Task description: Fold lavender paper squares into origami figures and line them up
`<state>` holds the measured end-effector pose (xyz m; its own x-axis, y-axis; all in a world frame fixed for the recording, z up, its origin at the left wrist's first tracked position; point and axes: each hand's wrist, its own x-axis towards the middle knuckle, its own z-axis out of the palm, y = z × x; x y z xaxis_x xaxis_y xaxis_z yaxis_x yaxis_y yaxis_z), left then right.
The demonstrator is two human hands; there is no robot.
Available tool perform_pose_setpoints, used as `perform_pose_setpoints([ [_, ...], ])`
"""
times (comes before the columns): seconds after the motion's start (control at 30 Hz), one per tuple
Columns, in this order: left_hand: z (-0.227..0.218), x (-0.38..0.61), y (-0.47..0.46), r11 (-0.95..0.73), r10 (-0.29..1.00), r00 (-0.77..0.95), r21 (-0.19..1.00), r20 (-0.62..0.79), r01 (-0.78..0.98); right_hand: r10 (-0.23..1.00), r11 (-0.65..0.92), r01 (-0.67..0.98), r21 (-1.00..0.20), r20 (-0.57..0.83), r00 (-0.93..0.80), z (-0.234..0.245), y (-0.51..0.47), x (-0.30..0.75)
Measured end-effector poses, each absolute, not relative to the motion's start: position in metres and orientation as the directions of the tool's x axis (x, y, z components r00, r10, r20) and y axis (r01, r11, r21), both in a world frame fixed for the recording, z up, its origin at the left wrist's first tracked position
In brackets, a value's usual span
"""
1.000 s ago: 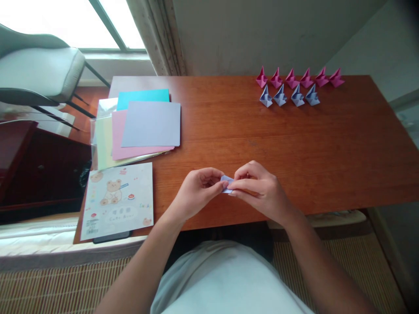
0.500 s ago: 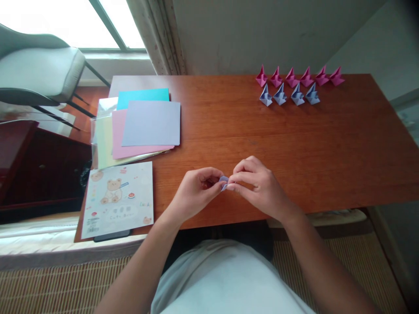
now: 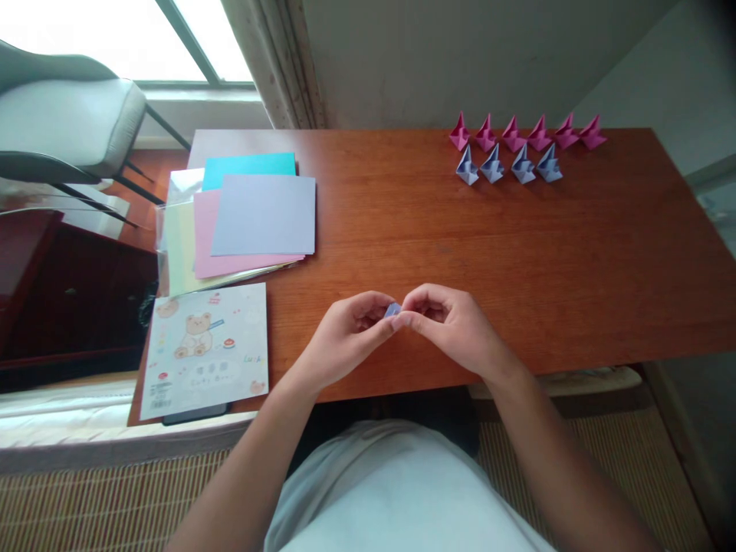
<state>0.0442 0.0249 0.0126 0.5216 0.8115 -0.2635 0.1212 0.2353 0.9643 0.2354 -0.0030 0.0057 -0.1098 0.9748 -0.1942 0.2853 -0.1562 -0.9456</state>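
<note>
A small folded piece of lavender paper [image 3: 392, 310] is pinched between my two hands above the table's near edge. My left hand [image 3: 350, 333] grips it from the left, thumb in front and fingers behind. On the other side, my right hand [image 3: 451, 322] has thumb and index finger closed at the paper's right end. The fingertips of both hands meet and hide most of the folds. Far right on the table stand a row of pink origami figures [image 3: 514, 136] and, in front of it, a row of lavender origami figures [image 3: 523, 165].
Left on the wooden table [image 3: 379, 215] lie lavender sheets [image 3: 264, 215] over pink sheets [image 3: 205, 238], a teal sheet [image 3: 250, 167] and a plastic sleeve. Nearer is a bear-printed pad [image 3: 204, 353] over a dark flat object [image 3: 195, 415]. A chair [image 3: 69, 115] stands beyond the left edge.
My right hand's fingers have curled in and its thumb has moved against my left thumb. Less of the lavender paper shows now. The view has shifted slightly.
</note>
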Motion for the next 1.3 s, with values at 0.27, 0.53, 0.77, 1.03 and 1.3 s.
perform_pose_setpoints([
  [0.27,0.0064,0.0459,0.0239,0.296,0.843,0.465,0.955,-0.271,0.022,0.967,-0.230,0.044,-0.972,-0.233,-0.100,0.0038,-0.0047,0.2321],
  [0.53,0.0044,0.0475,0.0231,0.294,0.862,0.442,0.955,-0.248,-0.036,0.972,-0.215,0.035,-0.976,-0.217,-0.092,0.0058,-0.0082,0.2294],
  [0.77,0.0047,0.0481,0.0233,0.290,0.871,0.428,0.956,-0.242,-0.049,0.976,-0.209,0.024,-0.978,-0.210,-0.055,0.0094,-0.0086,0.2263],
  [1.03,0.0055,0.0476,0.0212,0.269,0.868,0.436,0.963,-0.239,-0.007,0.975,-0.215,0.020,-0.976,-0.216,-0.051,0.0109,-0.0080,0.2255],
  [1.3,0.0071,0.0479,0.0212,0.248,0.871,0.428,0.968,-0.241,0.040,0.975,-0.219,0.011,-0.976,-0.220,-0.036,0.0093,-0.0075,0.2247],
])
